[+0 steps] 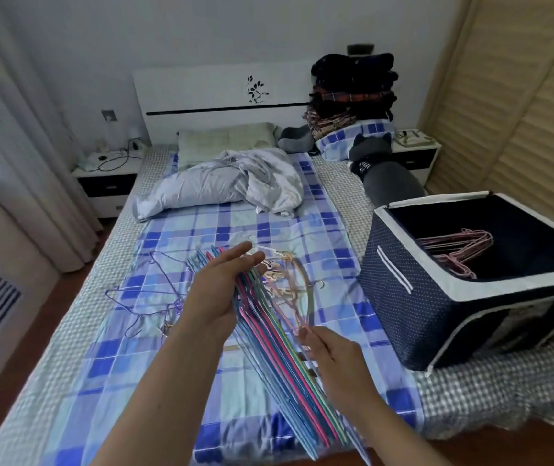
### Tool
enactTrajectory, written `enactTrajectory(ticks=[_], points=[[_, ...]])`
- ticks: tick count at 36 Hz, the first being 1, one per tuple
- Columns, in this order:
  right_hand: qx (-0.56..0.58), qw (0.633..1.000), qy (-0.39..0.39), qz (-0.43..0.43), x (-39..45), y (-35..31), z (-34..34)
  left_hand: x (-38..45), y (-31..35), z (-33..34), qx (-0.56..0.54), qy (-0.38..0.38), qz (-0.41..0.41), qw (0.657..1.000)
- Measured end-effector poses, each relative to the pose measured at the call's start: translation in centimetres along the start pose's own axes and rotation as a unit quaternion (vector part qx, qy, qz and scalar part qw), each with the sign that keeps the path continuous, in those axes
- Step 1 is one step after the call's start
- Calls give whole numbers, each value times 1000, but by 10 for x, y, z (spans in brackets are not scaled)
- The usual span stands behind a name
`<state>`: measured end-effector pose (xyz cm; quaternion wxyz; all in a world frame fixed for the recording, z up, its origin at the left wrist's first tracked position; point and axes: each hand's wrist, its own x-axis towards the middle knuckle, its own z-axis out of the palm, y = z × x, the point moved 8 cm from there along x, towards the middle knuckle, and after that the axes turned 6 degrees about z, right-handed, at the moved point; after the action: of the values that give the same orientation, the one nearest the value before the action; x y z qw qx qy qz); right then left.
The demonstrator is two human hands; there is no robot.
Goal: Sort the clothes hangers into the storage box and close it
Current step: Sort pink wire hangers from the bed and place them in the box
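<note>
- Bundle of thin hangers (279, 334): blue, pink, green, teal bars stacked flat side by side, held over the near middle of the bed, running from the upper left down toward the foot edge.
- Left hand (222, 284) lies against the bundle's upper left side, fingers straight and loosely spread, palm on the bars; no curl visible, so an open press, not a clasp.
- Right hand (332, 354) sits at the bundle's right edge, lower down; fingertips bent and pinching the outer bars. Thumb mostly hidden.
- Peach clip hangers (289, 280): pale plastic, curved shoulders, small clips, metal hook; lying on the sheet just behind the bundle, partly covered by it.
- Purple wire hangers (154, 290): thin wire, triangular, loose overlapping pile on the sheet to the left of the left hand.
- Storage box (437, 297): soft fabric, navy with small white dots, white trim on the rim, zip along lower front edge; on the bed's right side, top open, box tilted slightly.
- Pink hangers (457, 250): thin wire, stacked inside the box against its dark lining.
- Checked sheet (201, 230): blue and white squares, flat cotton look, over a grey gingham mattress cover (464, 395).
- Crumpled pale duvet (228, 183) near the head of the bed, green pillow (225, 139) behind it.
- White headboard (208, 92) with black flower motif; stack of folded dark clothes (356, 85) at the right corner.
- Grey plush toy (383, 173) lies behind the box.
</note>
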<state>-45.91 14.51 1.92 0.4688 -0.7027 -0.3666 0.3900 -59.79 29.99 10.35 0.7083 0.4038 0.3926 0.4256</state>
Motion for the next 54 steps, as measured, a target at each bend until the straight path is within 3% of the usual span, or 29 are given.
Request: enactTrajectory(ticks=[5,10,13,15,18,21,28,31,39,43,46,48,51,54], points=[[18,999,30,-13,10,10,-61,-7,-19,43,-4,4,-1,1000],[-101,993,23,-54,20,-5,-87,-16,-39,92,6,-9,-8,1000],[-253,964,25,-71,24,-7,-101,-20,-48,120,5,-8,-14,1000],[-291,954,31,-67,25,-3,-115,-23,-54,132,-24,2,-34,999],[-287,956,29,-63,25,2,-132,-27,-61,147,-76,8,-67,995],[-228,971,31,-62,27,7,-148,-30,-64,165,-58,-10,-63,996],[-146,980,105,-89,28,11,-177,-27,-65,207,-81,-47,-89,992],[-179,974,113,-84,34,13,-186,-19,-69,212,-75,-49,-90,992],[-230,972,15,-41,59,6,-201,3,-67,240,-34,-93,-79,992],[-80,994,-69,39,69,-4,-214,13,-46,262,-40,-150,-78,985],[-24,983,-167,74,73,-21,-213,11,-23,286,-57,-183,-69,979],[74,976,-193,61,91,-45,-223,20,1,319,-68,-245,-65,965],[228,931,-282,36,101,-84,-242,18,39,365,-74,-308,-30,948],[279,896,-345,-18,101,-118,-266,14,66,404,-88,-364,-3,927]])
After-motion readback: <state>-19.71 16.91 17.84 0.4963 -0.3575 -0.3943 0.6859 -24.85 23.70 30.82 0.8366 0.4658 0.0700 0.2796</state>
